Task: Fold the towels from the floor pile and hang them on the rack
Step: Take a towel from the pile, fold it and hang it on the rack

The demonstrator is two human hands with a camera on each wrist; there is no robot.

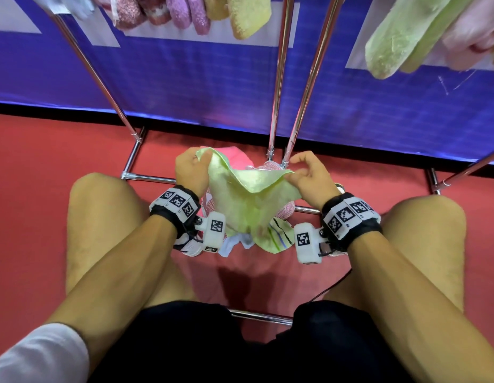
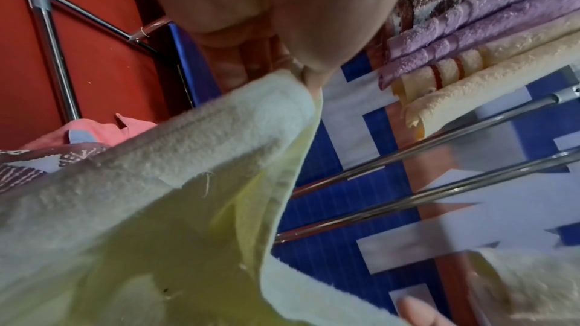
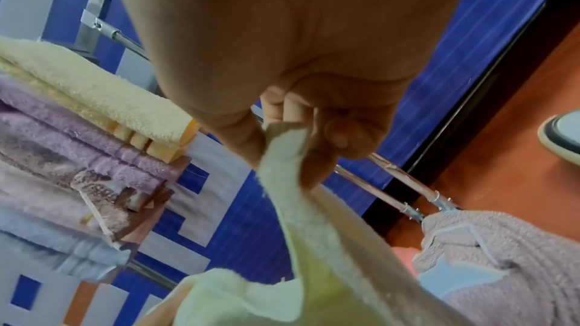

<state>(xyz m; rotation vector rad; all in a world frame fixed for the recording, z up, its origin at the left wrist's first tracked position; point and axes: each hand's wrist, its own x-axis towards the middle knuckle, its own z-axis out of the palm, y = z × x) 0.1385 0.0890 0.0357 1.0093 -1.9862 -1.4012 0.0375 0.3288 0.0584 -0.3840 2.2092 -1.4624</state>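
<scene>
A pale yellow-green towel [image 1: 248,200] hangs slack between my two hands, low over the floor pile [image 1: 232,241]. My left hand [image 1: 192,168] grips its far left corner, and the cloth [image 2: 188,182] fills the left wrist view below the fingers. My right hand [image 1: 301,172] pinches the other top corner between thumb and fingers; the right wrist view shows that pinch on the towel's edge [image 3: 282,158]. The pile holds a pink towel [image 1: 234,158], a striped one [image 1: 279,236] and a mauve one [image 3: 502,257]. Folded towels [image 1: 185,12] hang on the rack's rails above.
The chrome rack's legs [image 1: 279,78] and base tubes [image 1: 146,176] stand on red carpet right behind the pile. A blue and white panel [image 1: 185,84] backs the rack. My bare knees [image 1: 102,205] flank the pile. More green towels [image 1: 406,37] hang upper right.
</scene>
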